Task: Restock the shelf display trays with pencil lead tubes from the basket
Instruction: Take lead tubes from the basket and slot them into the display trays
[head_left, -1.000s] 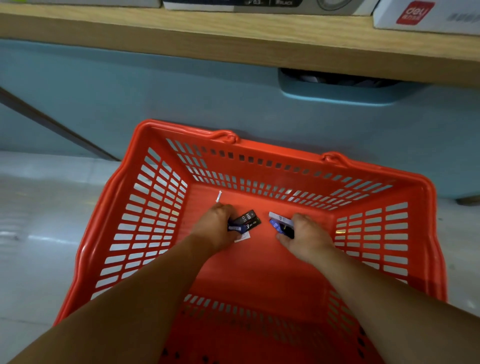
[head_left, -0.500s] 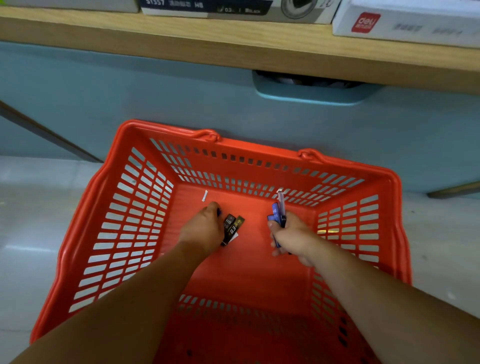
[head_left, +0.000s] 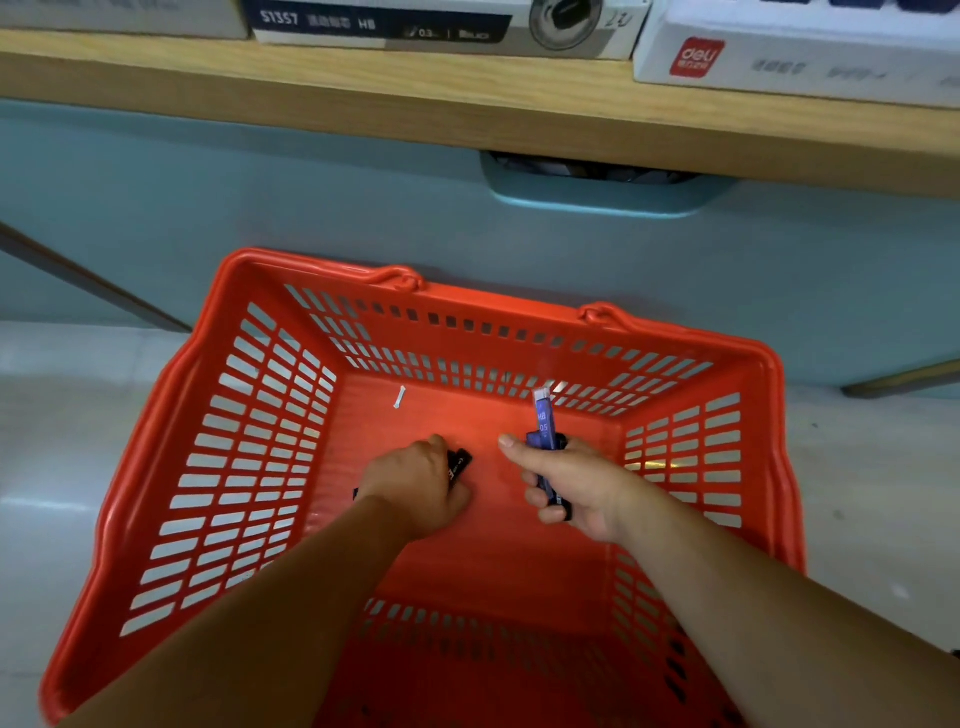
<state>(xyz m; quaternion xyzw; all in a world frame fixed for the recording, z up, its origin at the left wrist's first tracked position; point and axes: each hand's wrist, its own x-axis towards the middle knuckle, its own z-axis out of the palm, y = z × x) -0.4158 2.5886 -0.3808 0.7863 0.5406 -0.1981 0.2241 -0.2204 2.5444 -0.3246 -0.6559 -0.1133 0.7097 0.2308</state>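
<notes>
pale floor under a wooden shelf (head_left: 467, 104) — in the orange basket (head_left: 171, 467), the right hand (head_left: 576, 488) grips blue lead tubes (head_left: 543, 426), the left hand (head_left: 421, 480) curls round black tubes (head_left: 460, 462) — best lifted level.

Both bare arms reach down into the basket (head_left: 260, 441), the left hand (head_left: 421, 483) curled over dark tubes (head_left: 460, 462) near its middle, the right hand (head_left: 576, 488) just beside it gripping blue tubes (head_left: 543, 426) that point up.

The basket (head_left: 467, 312) sits on the floor (head_left: 78, 441) before the shelf (head_left: 363, 98).
</notes>
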